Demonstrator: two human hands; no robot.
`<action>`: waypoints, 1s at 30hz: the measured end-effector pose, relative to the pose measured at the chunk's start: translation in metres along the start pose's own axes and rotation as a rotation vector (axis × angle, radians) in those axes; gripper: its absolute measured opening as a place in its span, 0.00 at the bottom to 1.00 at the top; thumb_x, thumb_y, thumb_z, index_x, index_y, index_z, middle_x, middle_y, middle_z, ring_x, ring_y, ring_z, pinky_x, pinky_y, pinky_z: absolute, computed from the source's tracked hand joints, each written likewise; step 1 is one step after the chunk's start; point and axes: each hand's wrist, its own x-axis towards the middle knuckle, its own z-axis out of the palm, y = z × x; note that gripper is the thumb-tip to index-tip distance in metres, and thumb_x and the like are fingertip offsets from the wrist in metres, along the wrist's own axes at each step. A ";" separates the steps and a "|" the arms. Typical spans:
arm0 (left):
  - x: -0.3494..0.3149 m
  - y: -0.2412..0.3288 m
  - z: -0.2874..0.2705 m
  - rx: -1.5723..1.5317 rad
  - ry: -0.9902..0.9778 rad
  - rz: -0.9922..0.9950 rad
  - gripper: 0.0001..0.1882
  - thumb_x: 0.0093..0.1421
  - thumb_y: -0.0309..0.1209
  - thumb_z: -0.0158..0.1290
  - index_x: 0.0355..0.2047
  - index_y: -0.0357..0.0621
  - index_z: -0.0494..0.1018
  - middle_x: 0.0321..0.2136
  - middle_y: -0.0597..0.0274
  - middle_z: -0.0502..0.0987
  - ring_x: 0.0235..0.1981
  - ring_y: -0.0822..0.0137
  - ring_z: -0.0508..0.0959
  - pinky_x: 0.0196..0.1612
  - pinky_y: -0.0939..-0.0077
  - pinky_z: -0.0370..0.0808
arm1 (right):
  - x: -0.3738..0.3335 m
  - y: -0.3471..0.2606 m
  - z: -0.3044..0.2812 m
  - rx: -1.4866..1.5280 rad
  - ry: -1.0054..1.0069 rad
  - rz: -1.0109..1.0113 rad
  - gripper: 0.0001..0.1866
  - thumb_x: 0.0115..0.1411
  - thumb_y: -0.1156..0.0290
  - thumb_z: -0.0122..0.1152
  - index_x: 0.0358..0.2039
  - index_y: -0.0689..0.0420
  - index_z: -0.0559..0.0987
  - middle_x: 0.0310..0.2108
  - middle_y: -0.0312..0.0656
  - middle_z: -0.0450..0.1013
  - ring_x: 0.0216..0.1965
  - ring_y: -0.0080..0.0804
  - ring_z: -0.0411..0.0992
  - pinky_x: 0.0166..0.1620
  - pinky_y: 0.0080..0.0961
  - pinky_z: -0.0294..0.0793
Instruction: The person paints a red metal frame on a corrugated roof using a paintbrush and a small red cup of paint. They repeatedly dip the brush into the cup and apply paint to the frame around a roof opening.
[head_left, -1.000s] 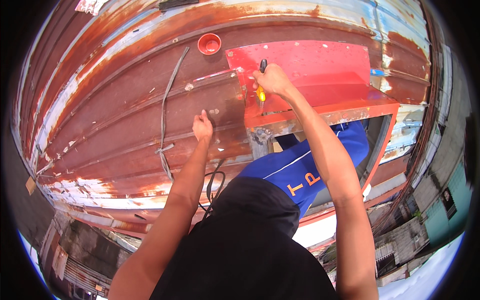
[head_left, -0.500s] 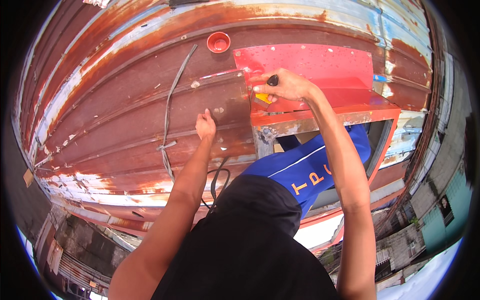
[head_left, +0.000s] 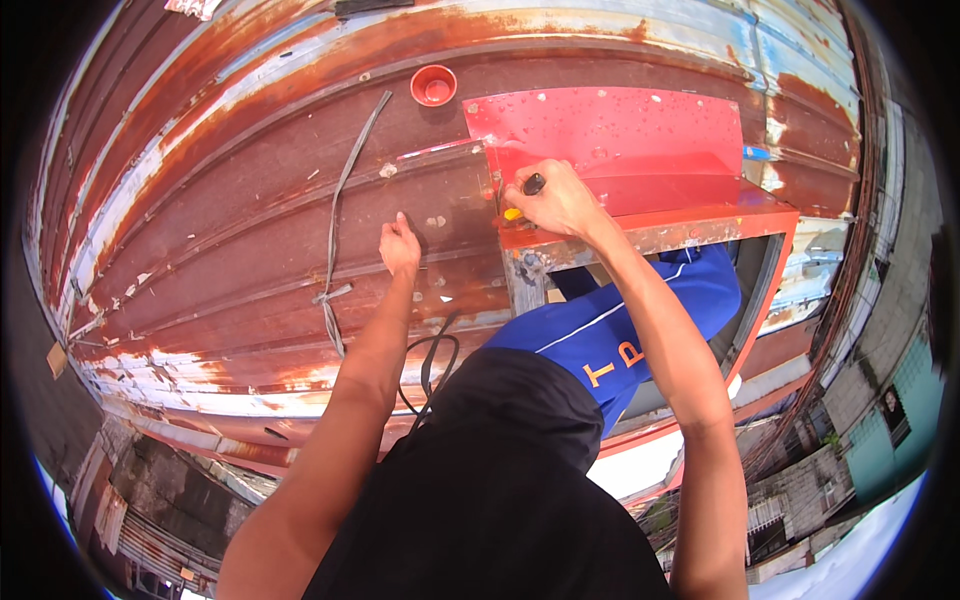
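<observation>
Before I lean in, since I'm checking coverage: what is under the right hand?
Red metal shows around the right hand, which grips a tool; its black end and yellow part show. The tool's remainder and the surface directly beneath are covered.

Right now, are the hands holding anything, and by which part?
Right hand: a black-and-yellow tool, gripped between its black end and yellow part. Left hand: nothing visible.

Right hand [head_left: 558, 198] lower than before, yellow-and-black brush [head_left: 534, 184] more covered, left hand [head_left: 400, 244] slightly farther left
</observation>
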 end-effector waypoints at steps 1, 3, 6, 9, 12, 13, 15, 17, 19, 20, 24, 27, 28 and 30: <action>0.000 0.002 0.000 -0.004 0.011 -0.011 0.31 0.71 0.58 0.48 0.34 0.38 0.77 0.32 0.40 0.83 0.39 0.37 0.83 0.46 0.45 0.76 | 0.002 -0.010 -0.011 -0.022 -0.038 0.035 0.17 0.55 0.60 0.66 0.27 0.65 0.85 0.24 0.57 0.79 0.29 0.54 0.81 0.37 0.44 0.79; 0.003 0.007 -0.001 -0.012 0.020 -0.017 0.31 0.71 0.58 0.48 0.34 0.38 0.76 0.32 0.40 0.83 0.38 0.38 0.83 0.46 0.45 0.76 | 0.012 -0.033 -0.037 -0.058 -0.100 0.112 0.17 0.54 0.60 0.65 0.25 0.64 0.84 0.23 0.57 0.79 0.27 0.55 0.80 0.36 0.44 0.79; 0.005 0.015 -0.001 -0.018 0.005 -0.020 0.30 0.71 0.58 0.49 0.35 0.39 0.76 0.32 0.41 0.83 0.38 0.39 0.83 0.46 0.46 0.76 | 0.022 -0.033 -0.034 -0.081 -0.043 0.076 0.19 0.53 0.59 0.66 0.23 0.67 0.82 0.22 0.58 0.78 0.28 0.55 0.80 0.37 0.44 0.79; 0.004 0.020 -0.001 0.002 -0.026 -0.031 0.30 0.71 0.58 0.49 0.35 0.40 0.76 0.32 0.41 0.83 0.38 0.39 0.83 0.46 0.46 0.77 | 0.020 -0.023 -0.015 -0.107 -0.052 0.028 0.21 0.53 0.58 0.67 0.22 0.69 0.80 0.22 0.61 0.77 0.29 0.58 0.79 0.38 0.47 0.79; 0.001 0.017 -0.001 0.002 -0.024 -0.042 0.31 0.71 0.59 0.49 0.36 0.40 0.77 0.33 0.42 0.84 0.39 0.40 0.83 0.47 0.47 0.77 | 0.016 -0.030 -0.022 -0.120 -0.142 0.029 0.21 0.53 0.58 0.67 0.22 0.68 0.80 0.23 0.62 0.76 0.30 0.59 0.79 0.39 0.49 0.79; 0.001 0.015 0.001 -0.001 -0.022 -0.040 0.31 0.70 0.60 0.49 0.37 0.40 0.78 0.34 0.42 0.84 0.40 0.40 0.84 0.47 0.48 0.77 | 0.018 -0.032 -0.025 -0.107 -0.107 0.024 0.20 0.54 0.59 0.67 0.22 0.68 0.80 0.22 0.61 0.76 0.28 0.57 0.79 0.37 0.47 0.78; 0.000 0.008 0.002 0.008 -0.020 -0.045 0.32 0.70 0.61 0.49 0.37 0.40 0.78 0.34 0.43 0.84 0.40 0.41 0.84 0.47 0.48 0.77 | 0.021 -0.035 -0.030 -0.084 -0.039 0.014 0.19 0.55 0.60 0.68 0.23 0.68 0.80 0.21 0.59 0.75 0.25 0.53 0.77 0.34 0.44 0.76; 0.003 0.006 0.003 0.025 -0.019 -0.050 0.32 0.70 0.61 0.49 0.37 0.40 0.78 0.34 0.43 0.84 0.40 0.41 0.84 0.47 0.48 0.77 | 0.021 -0.028 -0.020 -0.133 -0.030 -0.019 0.20 0.53 0.59 0.67 0.22 0.68 0.80 0.21 0.62 0.75 0.27 0.59 0.78 0.37 0.48 0.79; 0.003 0.004 0.003 0.022 -0.020 -0.054 0.32 0.70 0.61 0.49 0.37 0.40 0.78 0.34 0.42 0.84 0.40 0.41 0.84 0.47 0.48 0.77 | 0.018 -0.022 -0.007 -0.152 -0.033 -0.076 0.20 0.54 0.59 0.67 0.22 0.67 0.80 0.20 0.60 0.75 0.25 0.57 0.78 0.36 0.47 0.79; 0.002 0.003 0.002 0.022 -0.019 -0.059 0.32 0.70 0.61 0.49 0.37 0.40 0.78 0.34 0.42 0.84 0.40 0.41 0.84 0.47 0.48 0.77 | 0.018 -0.024 -0.012 -0.214 -0.097 -0.043 0.20 0.54 0.60 0.66 0.23 0.68 0.81 0.22 0.61 0.76 0.28 0.58 0.79 0.37 0.48 0.80; -0.003 0.002 -0.002 0.004 -0.024 -0.061 0.32 0.70 0.61 0.49 0.37 0.40 0.78 0.34 0.43 0.84 0.40 0.41 0.84 0.48 0.48 0.77 | 0.026 -0.037 -0.028 -0.160 -0.103 0.064 0.20 0.53 0.60 0.67 0.25 0.69 0.81 0.26 0.66 0.76 0.34 0.62 0.79 0.42 0.49 0.79; 0.000 -0.003 -0.001 0.019 -0.016 -0.055 0.32 0.70 0.61 0.49 0.37 0.40 0.78 0.34 0.42 0.84 0.40 0.41 0.84 0.48 0.48 0.77 | 0.017 -0.012 -0.002 -0.135 -0.062 -0.065 0.19 0.53 0.59 0.68 0.25 0.67 0.81 0.23 0.63 0.76 0.29 0.60 0.79 0.37 0.47 0.79; -0.001 -0.006 -0.001 0.006 -0.010 -0.051 0.32 0.70 0.61 0.49 0.37 0.40 0.78 0.34 0.42 0.84 0.40 0.40 0.84 0.48 0.48 0.77 | 0.016 -0.023 -0.010 -0.131 -0.164 0.017 0.19 0.52 0.59 0.68 0.25 0.66 0.82 0.23 0.62 0.77 0.28 0.59 0.79 0.36 0.47 0.79; -0.002 -0.007 -0.003 -0.005 -0.003 -0.048 0.32 0.70 0.61 0.49 0.37 0.40 0.78 0.34 0.42 0.84 0.41 0.40 0.84 0.48 0.48 0.77 | 0.020 -0.037 -0.027 -0.117 -0.124 0.054 0.19 0.52 0.60 0.69 0.26 0.67 0.82 0.24 0.62 0.77 0.29 0.58 0.79 0.39 0.48 0.79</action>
